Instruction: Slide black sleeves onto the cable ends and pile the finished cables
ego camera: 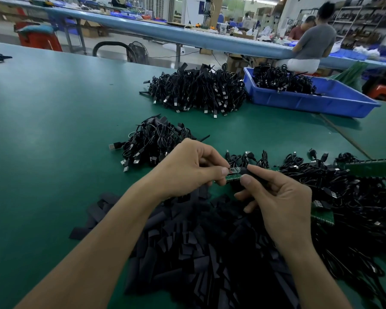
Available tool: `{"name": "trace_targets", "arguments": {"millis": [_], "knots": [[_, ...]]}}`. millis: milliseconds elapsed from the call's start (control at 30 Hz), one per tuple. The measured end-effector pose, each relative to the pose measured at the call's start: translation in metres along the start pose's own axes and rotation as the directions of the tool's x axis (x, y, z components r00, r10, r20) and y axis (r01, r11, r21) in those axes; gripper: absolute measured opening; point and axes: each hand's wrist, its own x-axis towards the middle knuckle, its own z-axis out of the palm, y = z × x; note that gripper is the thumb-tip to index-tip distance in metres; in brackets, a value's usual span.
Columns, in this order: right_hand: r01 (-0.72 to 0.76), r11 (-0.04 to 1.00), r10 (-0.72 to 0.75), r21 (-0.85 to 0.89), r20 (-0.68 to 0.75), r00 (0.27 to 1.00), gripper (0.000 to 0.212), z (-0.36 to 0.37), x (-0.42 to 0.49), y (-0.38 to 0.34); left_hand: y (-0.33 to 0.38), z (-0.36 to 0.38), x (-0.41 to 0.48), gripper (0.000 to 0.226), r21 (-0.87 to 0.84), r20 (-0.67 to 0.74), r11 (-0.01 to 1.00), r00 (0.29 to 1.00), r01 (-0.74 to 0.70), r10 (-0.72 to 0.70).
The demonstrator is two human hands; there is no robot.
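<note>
My left hand (192, 167) pinches the small circuit-board end of a cable (234, 170) between thumb and fingers. My right hand (281, 199) pinches a black sleeve (252, 171) at that end, thumb and forefinger touching it. Both hands hover above a big heap of loose black sleeves (198, 246) on the green table (54, 130). A tangle of bare cables (348, 192) lies to the right. A small pile of cables (152, 141) sits just beyond my left hand, and a larger pile (196, 90) lies farther back.
A blue plastic bin (310, 101) holding more cables stands at the back right. Green board strips (372, 167) lie among the right-hand cables. A person in a grey shirt (314, 43) sits at the neighbouring long table (187, 34). The left half of the green table is bare.
</note>
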Motion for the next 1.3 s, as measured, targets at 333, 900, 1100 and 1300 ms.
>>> {"name": "trace_targets", "arguments": {"millis": [333, 900, 1100, 1300], "knots": [[-0.061, 0.997, 0.053, 0.047, 0.15, 0.987, 0.021, -0.008, 0.004, -0.001, -0.001, -0.007, -0.002, 0.011, -0.003, 0.1, 1.0, 0.994, -0.03, 0.03], [0.071, 0.998, -0.07, -0.003, 0.063, 0.996, 0.014, -0.005, 0.0, 0.005, -0.004, 0.004, 0.001, 0.023, 0.209, -0.038, 0.978, 0.999, -0.025, 0.034], [0.056, 0.998, -0.055, 0.0, 0.079, 0.995, 0.014, -0.006, 0.001, 0.006, -0.003, 0.005, 0.001, 0.021, 0.231, -0.032, 0.973, 0.999, -0.013, 0.021], [0.046, 0.999, -0.048, 0.022, 0.112, 0.992, 0.02, -0.004, -0.002, 0.004, -0.003, 0.003, 0.001, 0.019, 0.193, 0.012, 0.981, 1.0, -0.029, 0.027]]}}
